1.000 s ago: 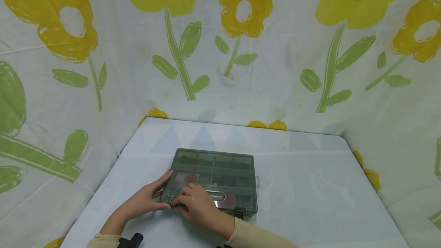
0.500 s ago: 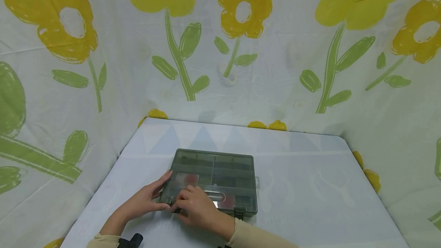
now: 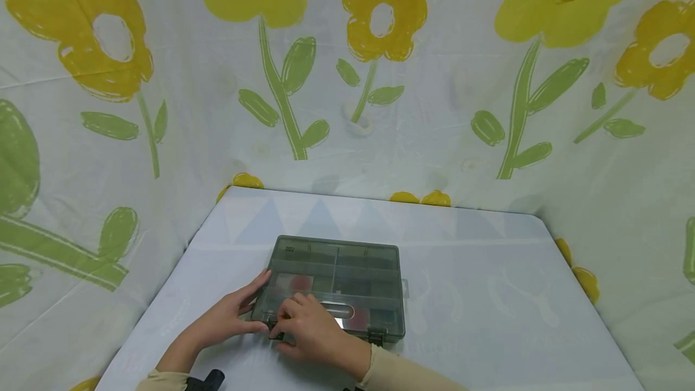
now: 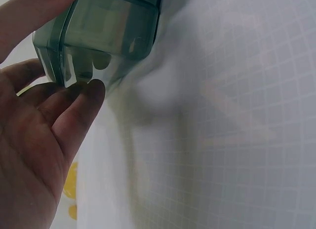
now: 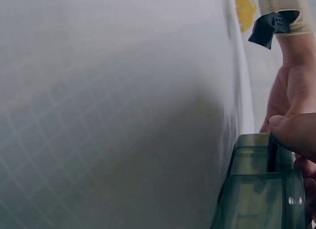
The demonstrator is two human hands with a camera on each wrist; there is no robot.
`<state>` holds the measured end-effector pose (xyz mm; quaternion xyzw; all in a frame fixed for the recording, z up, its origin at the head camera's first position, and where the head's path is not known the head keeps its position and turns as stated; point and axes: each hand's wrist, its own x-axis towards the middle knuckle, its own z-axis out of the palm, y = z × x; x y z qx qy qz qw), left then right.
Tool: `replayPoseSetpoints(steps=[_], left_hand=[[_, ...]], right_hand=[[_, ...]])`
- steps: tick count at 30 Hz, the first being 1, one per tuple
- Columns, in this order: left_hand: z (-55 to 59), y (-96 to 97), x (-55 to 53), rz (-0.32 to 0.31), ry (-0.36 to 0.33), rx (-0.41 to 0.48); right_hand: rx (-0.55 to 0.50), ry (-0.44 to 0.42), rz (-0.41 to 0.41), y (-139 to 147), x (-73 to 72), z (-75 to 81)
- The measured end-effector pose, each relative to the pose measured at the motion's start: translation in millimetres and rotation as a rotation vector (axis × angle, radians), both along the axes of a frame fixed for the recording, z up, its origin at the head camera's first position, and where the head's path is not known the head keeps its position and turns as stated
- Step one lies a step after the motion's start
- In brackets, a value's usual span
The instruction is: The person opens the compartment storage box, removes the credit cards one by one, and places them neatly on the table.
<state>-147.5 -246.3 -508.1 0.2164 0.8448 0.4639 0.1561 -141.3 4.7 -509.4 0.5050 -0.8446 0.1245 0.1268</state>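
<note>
A smoky green see-through compartment box [image 3: 366,270] lies on the table with its lid down. My left hand [image 3: 225,318] grips its left side, thumb by the front corner. In the left wrist view, the fingers [image 4: 81,108] press against the box's end wall. My right hand [image 3: 317,330] is at the front left corner, pinching a dark latch [image 5: 272,155] between thumb and fingers. The thumb [image 5: 291,133] covers part of that latch. A second dark latch [image 3: 376,336] sits at the front right. Through the lid show a red round piece [image 3: 300,283] and a clear oblong shape [image 3: 339,311].
The white table [image 3: 478,318] carries pale printed shapes and stretches right of the box. White cloth walls [image 3: 434,125] with yellow flowers enclose it at the back and sides. A clear tab [image 3: 405,288] juts from the box's right side.
My right thumb and fingers have shifted slightly toward the front edge of the table, at the left latch. The left hand and the box stay where they were.
</note>
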Motion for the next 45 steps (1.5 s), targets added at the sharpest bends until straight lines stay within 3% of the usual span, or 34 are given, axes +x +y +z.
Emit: replayPoseSetpoints(steps=[4,15,22,37,45], left_hand=[[-1.6,-0.3,-1.0,0.000,-0.001,-0.003],[-3.5,-1.0,-2.9,0.003,-0.016,-0.005],[-2.0,0.1,-2.7,0.010,-0.020,-0.009],[-1.0,0.9,-1.9,0.006,-0.027,0.006],[-1.5,0.4,-2.8,0.025,-0.046,-0.009]], right_hand=[[-0.012,-0.027,0.014,2,-0.8,-0.4],[-0.101,-0.249,0.095,14,-5.5,2.4],[-0.148,-0.328,0.101,23,-6.9,1.7],[-0.183,-0.382,0.030,60,-9.4,2.6],[-0.250,-0.435,-0.057,85,-8.9,6.1]])
